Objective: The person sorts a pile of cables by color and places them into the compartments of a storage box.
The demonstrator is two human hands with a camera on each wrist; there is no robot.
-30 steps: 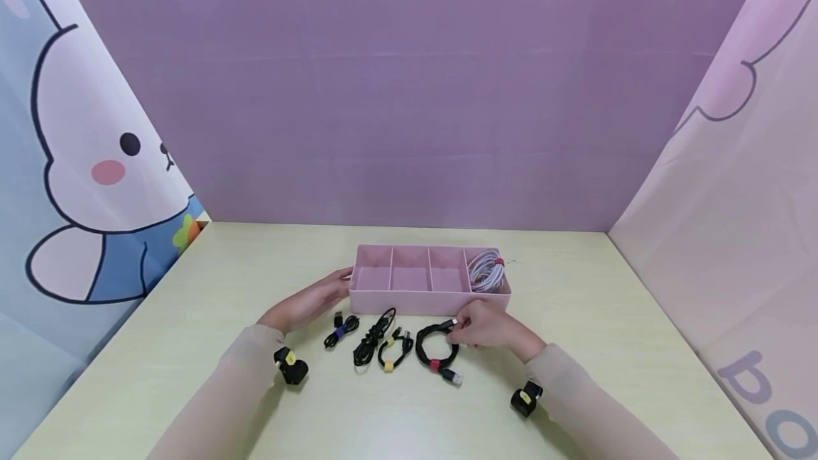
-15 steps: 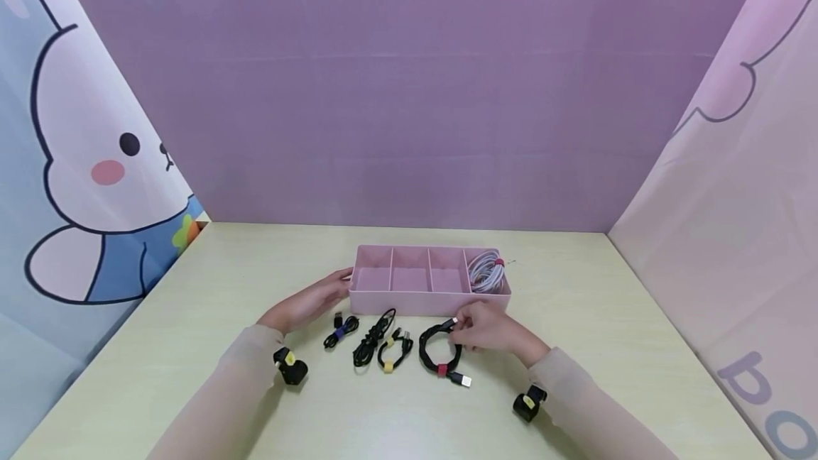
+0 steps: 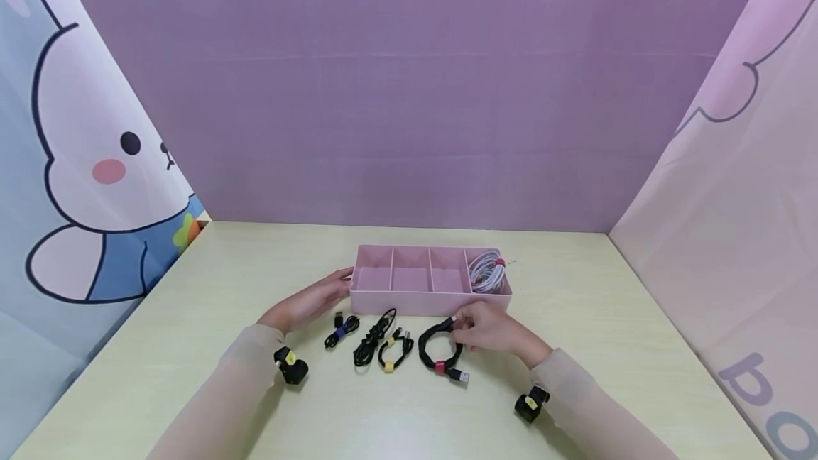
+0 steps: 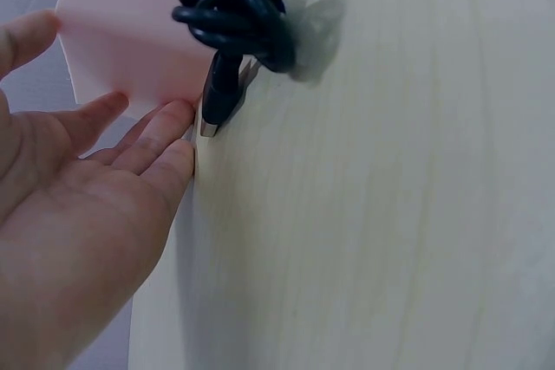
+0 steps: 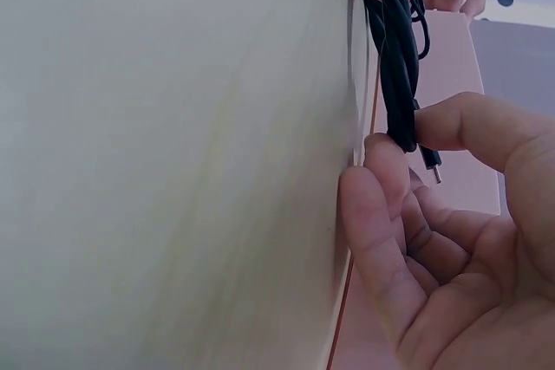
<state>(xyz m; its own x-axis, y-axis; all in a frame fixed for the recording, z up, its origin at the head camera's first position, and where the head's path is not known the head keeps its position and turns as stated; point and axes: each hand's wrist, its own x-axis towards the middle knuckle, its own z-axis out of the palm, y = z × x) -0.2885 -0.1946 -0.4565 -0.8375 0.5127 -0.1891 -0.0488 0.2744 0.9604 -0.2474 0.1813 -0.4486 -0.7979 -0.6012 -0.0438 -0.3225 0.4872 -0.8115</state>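
A pink box with compartments (image 3: 415, 304) stands in the middle of the table. My left hand (image 3: 314, 299) rests its extended fingertips against the box's left end, as the left wrist view also shows. In front of the box, my right hand (image 3: 488, 326) pinches a coiled black USB cable (image 3: 423, 350) with a red tie between thumb and fingers. The right wrist view shows the thumb on the cable's strands (image 5: 397, 84). A bundle of white cable (image 3: 487, 274) with a red tie sits in the rightmost compartment; the other compartments hold nothing visible.
To the left of the held coil lie a small black cable with yellow ties (image 3: 388, 366), a longer black cable bundle (image 3: 366, 351) and a black cable with a purple tie (image 3: 341, 333). A purple backdrop (image 3: 409, 91) rises behind the table (image 3: 409, 417).
Between the first two frames the black USB cable's coil shifts slightly right with my right hand, its plug end swinging right. My left hand and the box stay in place.
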